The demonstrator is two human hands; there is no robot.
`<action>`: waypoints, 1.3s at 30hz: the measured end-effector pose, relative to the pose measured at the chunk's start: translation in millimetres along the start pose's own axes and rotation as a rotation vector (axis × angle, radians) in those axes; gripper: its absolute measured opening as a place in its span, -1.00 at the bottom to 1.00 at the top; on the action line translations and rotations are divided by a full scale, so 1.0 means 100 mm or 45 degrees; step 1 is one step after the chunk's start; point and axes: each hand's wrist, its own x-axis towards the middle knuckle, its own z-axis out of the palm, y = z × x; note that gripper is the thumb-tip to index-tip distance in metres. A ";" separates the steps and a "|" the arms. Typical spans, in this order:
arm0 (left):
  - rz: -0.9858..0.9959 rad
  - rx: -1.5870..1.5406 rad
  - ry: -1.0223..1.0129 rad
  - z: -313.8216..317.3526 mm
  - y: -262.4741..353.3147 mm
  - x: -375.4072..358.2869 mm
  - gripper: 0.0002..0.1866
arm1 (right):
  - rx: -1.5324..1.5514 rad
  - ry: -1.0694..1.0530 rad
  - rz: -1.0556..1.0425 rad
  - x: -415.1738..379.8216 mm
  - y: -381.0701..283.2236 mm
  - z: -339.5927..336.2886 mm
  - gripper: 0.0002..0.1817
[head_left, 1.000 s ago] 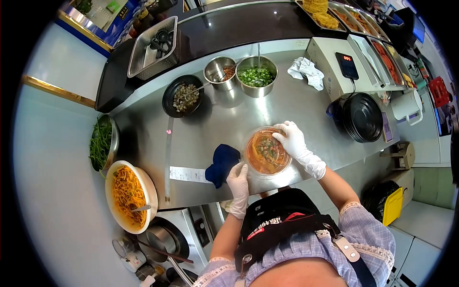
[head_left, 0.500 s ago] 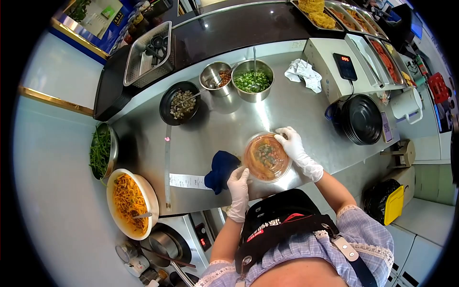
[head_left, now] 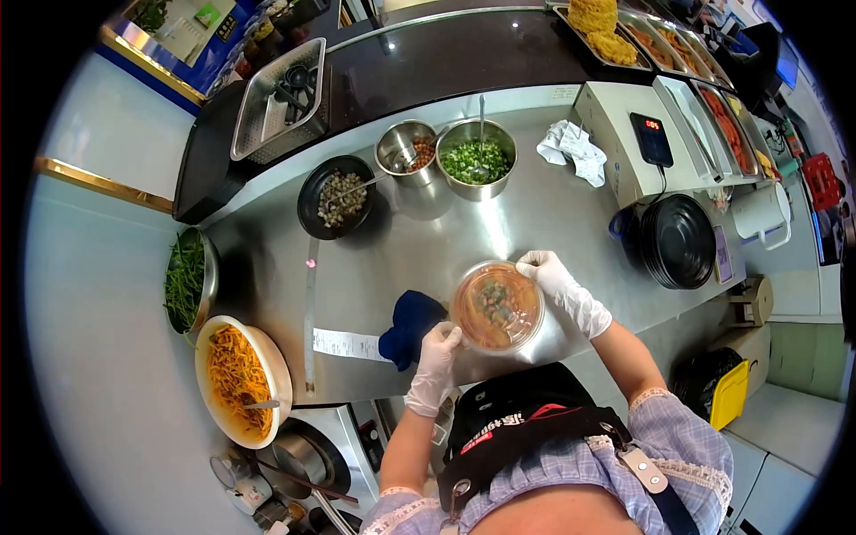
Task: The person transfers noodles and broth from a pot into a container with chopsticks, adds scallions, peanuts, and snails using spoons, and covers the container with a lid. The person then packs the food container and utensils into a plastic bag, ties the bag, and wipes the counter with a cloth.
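A round takeaway bowl [head_left: 496, 312] with a clear lid stands near the front edge of the steel counter. Reddish-orange food with green and dark bits shows through the lid. My gloved left hand [head_left: 433, 364] pinches the rim at the bowl's lower left. On the upper right, the fingers of my gloved right hand [head_left: 563, 290] are closed over the rim. A dark blue cloth [head_left: 412, 328] lies just left of the bowl, touching a printed paper slip [head_left: 348, 343].
Toppings stand at the back: a pot of chopped scallions [head_left: 476, 169], a smaller pot [head_left: 407, 147] and a black bowl [head_left: 335, 196]. Stacked black bowls [head_left: 682, 241] sit right, beside a crumpled cloth [head_left: 575, 150]. Left are shredded orange vegetables [head_left: 236, 379] and greens [head_left: 185, 281].
My left hand has shifted slightly left and down, and the lidded bowl sits a little differently between my hands. The view has tilted slightly. Both hands stay at the rim.
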 end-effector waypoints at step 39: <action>-0.248 1.276 -0.398 0.90 1.14 1.30 -0.61 | -0.084 -0.063 0.035 0.00 -0.13 0.00 -0.84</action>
